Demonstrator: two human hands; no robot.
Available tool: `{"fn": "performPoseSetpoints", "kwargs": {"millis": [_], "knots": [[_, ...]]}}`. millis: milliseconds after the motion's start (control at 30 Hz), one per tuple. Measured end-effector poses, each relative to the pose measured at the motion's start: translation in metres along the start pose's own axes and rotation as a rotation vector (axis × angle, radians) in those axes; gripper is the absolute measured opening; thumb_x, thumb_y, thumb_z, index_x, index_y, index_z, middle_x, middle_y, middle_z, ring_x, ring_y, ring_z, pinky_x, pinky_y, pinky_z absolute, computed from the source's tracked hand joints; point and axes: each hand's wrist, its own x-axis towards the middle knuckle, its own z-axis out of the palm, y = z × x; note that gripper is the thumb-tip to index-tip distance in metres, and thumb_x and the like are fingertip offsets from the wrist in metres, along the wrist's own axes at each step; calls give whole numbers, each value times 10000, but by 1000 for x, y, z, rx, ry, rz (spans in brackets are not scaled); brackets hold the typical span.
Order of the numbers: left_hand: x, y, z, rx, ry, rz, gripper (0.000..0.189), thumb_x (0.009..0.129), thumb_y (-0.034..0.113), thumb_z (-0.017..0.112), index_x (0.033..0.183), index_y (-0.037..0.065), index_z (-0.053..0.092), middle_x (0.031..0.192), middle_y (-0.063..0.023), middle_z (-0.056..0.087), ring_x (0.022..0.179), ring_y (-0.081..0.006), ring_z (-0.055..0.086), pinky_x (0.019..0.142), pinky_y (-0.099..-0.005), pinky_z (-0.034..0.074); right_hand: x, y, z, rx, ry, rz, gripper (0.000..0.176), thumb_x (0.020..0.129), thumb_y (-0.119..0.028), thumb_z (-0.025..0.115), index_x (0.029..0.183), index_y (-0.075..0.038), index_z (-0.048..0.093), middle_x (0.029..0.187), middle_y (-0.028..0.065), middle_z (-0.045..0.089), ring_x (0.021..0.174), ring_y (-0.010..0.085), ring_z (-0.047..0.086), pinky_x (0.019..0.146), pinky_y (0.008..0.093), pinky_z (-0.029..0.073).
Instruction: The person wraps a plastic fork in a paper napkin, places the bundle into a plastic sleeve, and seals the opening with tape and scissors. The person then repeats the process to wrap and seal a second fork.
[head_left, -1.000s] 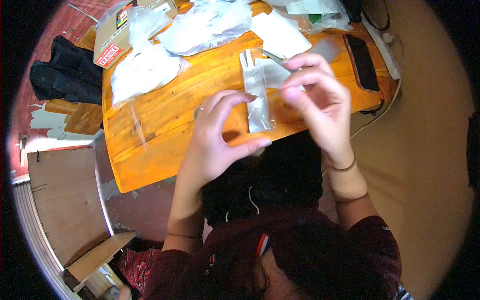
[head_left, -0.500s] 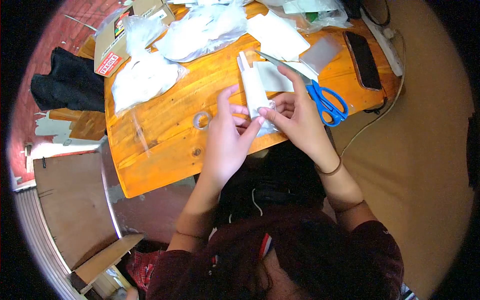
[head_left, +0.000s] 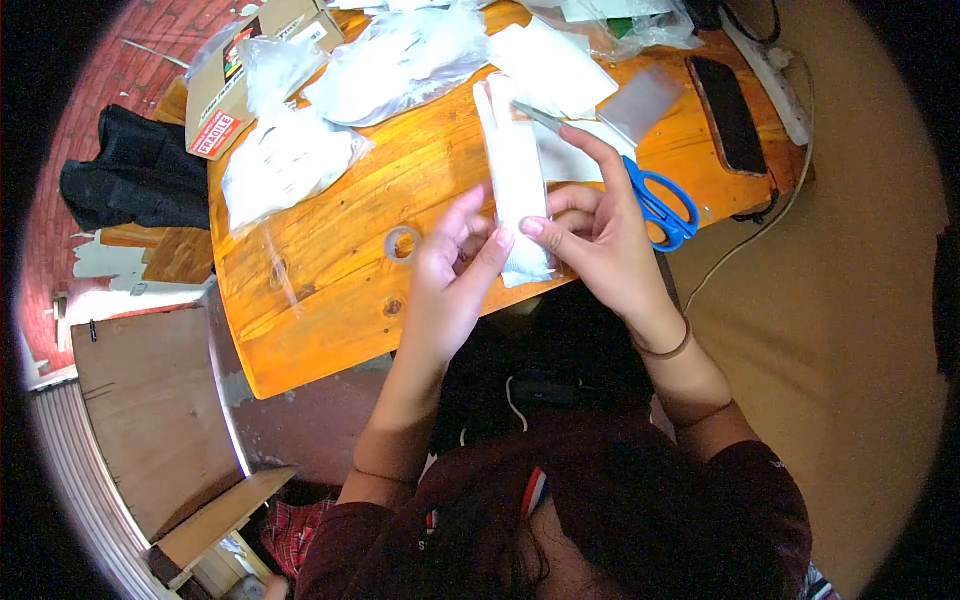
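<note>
A long white packet in a clear plastic sleeve (head_left: 518, 170) is held upright over the table's near edge, its broad face towards me. My left hand (head_left: 455, 265) grips its left edge low down, thumb in front and fingers behind. On the opposite edge, my right hand (head_left: 600, 235) pinches it with the thumb, the index finger stretched up and away. Scissors with blue handles (head_left: 688, 222) lie just beyond my right hand, which partly covers them. A small roll of clear tape (head_left: 391, 246) lies left of my left hand.
The wooden table (head_left: 300, 345) also bears bulging plastic bags (head_left: 290, 165), white sheets (head_left: 560, 70), a clear plastic sleeve (head_left: 645, 100) and a phone (head_left: 727, 115). A cardboard box (head_left: 215, 100) is at the far left, near a dark cloth (head_left: 125, 170). A cable (head_left: 760, 235) hangs off the right side.
The white packet has turned from a narrow, slanted view to show its broad face. My left hand's fingers have curled in closer, and its thumb now lies at the packet's left edge.
</note>
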Motion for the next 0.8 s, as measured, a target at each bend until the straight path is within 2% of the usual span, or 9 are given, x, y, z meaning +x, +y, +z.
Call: {"fn": "performPoseSetpoints", "kwargs": {"millis": [100,367,467,567,600,633,700,800], "knots": [[-6,9,5,25,-143,21,362,824,79,630,1148,-23,503,950,-52,591,834,-89,573,701,-214,459,-2,-2,1,9,6,-34,753,768,-22,687,1361,-76,227,758,37,597,593,60,569,490,174,425],[-9,12,5,99,-112,31,285,799,58,643,1053,-14,537,900,-47,634,784,-65,588,655,-186,452,-5,-7,5,22,51,-60,786,739,3,705,1355,-63,223,717,17,603,590,63,578,508,166,434],[-9,12,6,84,-85,42,285,786,47,647,1041,-18,538,880,-47,639,750,-53,585,639,-174,445,-8,-13,1,-83,23,-49,678,757,-24,691,1314,-44,305,851,71,614,727,76,578,593,182,450],[-11,16,5,51,-76,29,294,772,40,656,1036,-19,540,864,-47,642,722,-44,580,623,-169,442,0,-11,-6,-156,189,-326,524,788,-39,661,1246,-41,408,1068,97,555,922,95,539,670,187,460],[-12,18,5,37,-77,21,298,768,39,659,1036,-19,541,858,-46,643,713,-41,579,619,-168,441,-1,-12,-9,10,175,-332,365,809,-37,631,1151,-34,502,1198,104,470,1031,111,480,726,199,460],[-12,19,4,30,-79,1,301,765,38,662,1035,-19,542,856,-46,643,707,-40,578,616,-167,441,-2,-19,-12,-109,207,-412,238,807,-27,626,1039,-21,572,1162,108,495,1056,149,488,833,248,433],[-12,21,2,17,-83,-40,308,759,38,669,1035,-18,543,852,-46,644,697,-37,576,611,-165,440,-2,-25,-16,-210,153,-512,106,789,-47,645,891,-20,633,1212,143,480,1146,205,457,946,312,360],[-13,25,5,-39,-70,-74,313,756,44,676,1034,-17,546,850,-45,643,699,-40,578,611,-161,439,-8,-40,-12,-283,17,-458,63,760,-88,676,805,-47,660,1292,162,443,1238,252,389,1007,362,283]]}}
